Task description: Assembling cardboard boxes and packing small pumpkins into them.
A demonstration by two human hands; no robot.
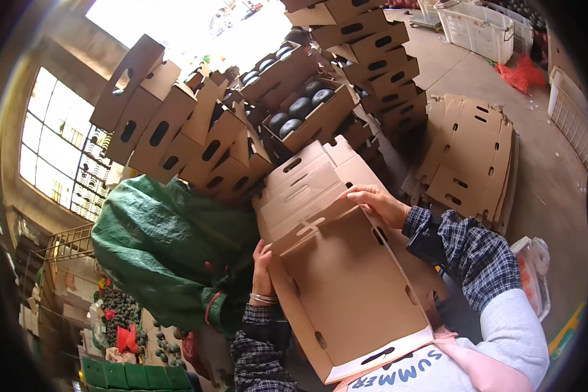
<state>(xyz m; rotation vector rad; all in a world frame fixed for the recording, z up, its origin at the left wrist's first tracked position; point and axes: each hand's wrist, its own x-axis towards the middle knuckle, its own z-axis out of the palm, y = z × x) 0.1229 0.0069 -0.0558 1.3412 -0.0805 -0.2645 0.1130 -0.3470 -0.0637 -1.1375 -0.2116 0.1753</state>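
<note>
A partly folded brown cardboard box [353, 287] lies open in front of me, its hollow inside facing up. Its near wall has an oval hand slot and leans against my front. My left hand [262, 273] grips the far left corner of the box from outside, fingertips at the rim. At the far right corner, my right hand [377, 204] is closed on the top edge of the far wall, its fingers pointing left. Just beyond the box lie flat cardboard blanks [305, 186] with cut slots.
Stacked boxes rise at the far left [157, 124] and far right [379, 62]. Between them, boxes hold dark round melons [300, 108]. A green tarp [176, 242] covers something at left. Flattened cardboard [467, 157] is piled at right; white plastic crates [475, 29] stand farther back.
</note>
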